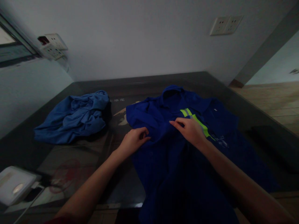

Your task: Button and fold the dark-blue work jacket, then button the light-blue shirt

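Head view: blue shirt [163,161] spread centre-right, near end over the table [140,85] edge. Right hand [190,130] pinches its front; left hand [135,139] at the cloth, grip can't tell. Overhang weight could drag shirt off.

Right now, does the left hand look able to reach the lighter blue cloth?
Probably yes: the left hand is quite near the lighter blue cloth, and only dark tabletop shows between them, though it would have to leave the dark blue shirt.
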A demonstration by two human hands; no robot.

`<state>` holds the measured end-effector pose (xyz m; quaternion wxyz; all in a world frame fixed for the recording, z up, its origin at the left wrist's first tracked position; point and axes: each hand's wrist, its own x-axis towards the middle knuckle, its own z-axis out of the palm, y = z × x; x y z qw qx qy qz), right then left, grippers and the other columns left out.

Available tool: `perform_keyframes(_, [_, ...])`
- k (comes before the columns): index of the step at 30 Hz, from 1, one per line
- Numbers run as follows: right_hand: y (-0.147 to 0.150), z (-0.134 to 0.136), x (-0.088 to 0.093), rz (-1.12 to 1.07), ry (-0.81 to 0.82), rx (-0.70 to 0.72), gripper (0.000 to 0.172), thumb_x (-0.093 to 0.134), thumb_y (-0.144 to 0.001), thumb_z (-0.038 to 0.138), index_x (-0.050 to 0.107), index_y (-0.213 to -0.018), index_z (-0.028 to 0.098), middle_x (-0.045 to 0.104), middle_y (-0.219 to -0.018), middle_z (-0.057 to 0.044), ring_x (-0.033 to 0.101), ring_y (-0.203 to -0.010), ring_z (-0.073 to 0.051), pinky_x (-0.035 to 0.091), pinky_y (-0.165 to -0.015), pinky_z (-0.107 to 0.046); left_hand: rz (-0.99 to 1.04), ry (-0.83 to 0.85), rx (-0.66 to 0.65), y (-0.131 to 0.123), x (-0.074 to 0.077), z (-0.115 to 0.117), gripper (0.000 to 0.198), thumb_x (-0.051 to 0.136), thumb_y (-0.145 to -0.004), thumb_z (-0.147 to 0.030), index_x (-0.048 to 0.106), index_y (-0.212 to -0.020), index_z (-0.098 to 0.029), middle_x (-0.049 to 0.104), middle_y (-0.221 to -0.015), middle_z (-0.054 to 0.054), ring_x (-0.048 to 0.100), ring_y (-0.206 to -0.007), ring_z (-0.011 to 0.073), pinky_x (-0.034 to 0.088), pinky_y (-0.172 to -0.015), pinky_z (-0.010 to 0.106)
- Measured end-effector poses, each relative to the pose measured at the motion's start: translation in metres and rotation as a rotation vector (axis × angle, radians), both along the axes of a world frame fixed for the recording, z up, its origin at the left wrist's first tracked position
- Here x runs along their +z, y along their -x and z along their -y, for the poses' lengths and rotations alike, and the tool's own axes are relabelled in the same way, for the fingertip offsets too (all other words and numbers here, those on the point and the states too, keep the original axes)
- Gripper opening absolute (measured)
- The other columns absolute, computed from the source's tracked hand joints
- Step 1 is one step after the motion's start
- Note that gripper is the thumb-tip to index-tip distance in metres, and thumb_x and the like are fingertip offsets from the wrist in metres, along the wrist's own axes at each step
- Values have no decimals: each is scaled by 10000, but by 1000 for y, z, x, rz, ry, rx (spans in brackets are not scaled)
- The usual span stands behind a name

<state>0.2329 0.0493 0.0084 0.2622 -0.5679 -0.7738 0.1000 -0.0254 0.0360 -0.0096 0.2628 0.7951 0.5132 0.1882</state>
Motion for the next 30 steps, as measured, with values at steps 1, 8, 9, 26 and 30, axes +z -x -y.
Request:
perform_keyframes(1, [1, 1, 0, 26, 4, -12, 418, 494, -901, 488, 593, -616, 200, 528, -521, 17, 450, -470, -123, 244, -497, -274, -8, -59, 8, -1, 2, 1, 99, 615, -823, -300, 593, -842, -205, 587, -748, -20, 554, -667, 132, 395, -586, 229])
perform_keyframes(8, [15, 11, 14, 42, -371, 64, 208, 464, -935, 236, 640, -1029, 179, 653, -1005, -92, 563, -979, -241, 369, -823, -361, 190, -361, 47, -8, 25, 14, 59, 612, -847, -247, 593, -858, -192, 599, -794, -2, 573, -723, 131, 445, -674, 239])
perform_keyframes(9, [20, 15, 18, 11, -389, 119, 207, 459, -942, 245, 633, -1034, 181, 652, -1009, -87, 563, -982, -234, 365, -837, -362, 225, -364, 24, -10, 27, 17, 61, 616, -846, -246, 595, -860, -190, 604, -796, -1, 575, -721, 129, 451, -674, 236])
perform_keyframes(26, [38, 31, 11, -239, 116, 426, 16, 610, -838, 189, 619, -851, 184, 655, -811, -15, 587, -760, -158, 409, -703, -276, 411, -244, 29, -25, 21, 25, 88, 653, -812, -221, 587, -780, -172, 611, -770, 1, 581, -731, 127, 460, -687, 236])
perform_keyframes(30, [38, 32, 10, -354, 231, 434, 66, 564, -864, 197, 624, -891, 193, 675, -839, -6, 616, -771, -152, 428, -693, -257, 404, -199, 73, -26, 18, 25, 64, 605, -842, -232, 575, -819, -180, 616, -793, -8, 580, -763, 126, 446, -718, 233])
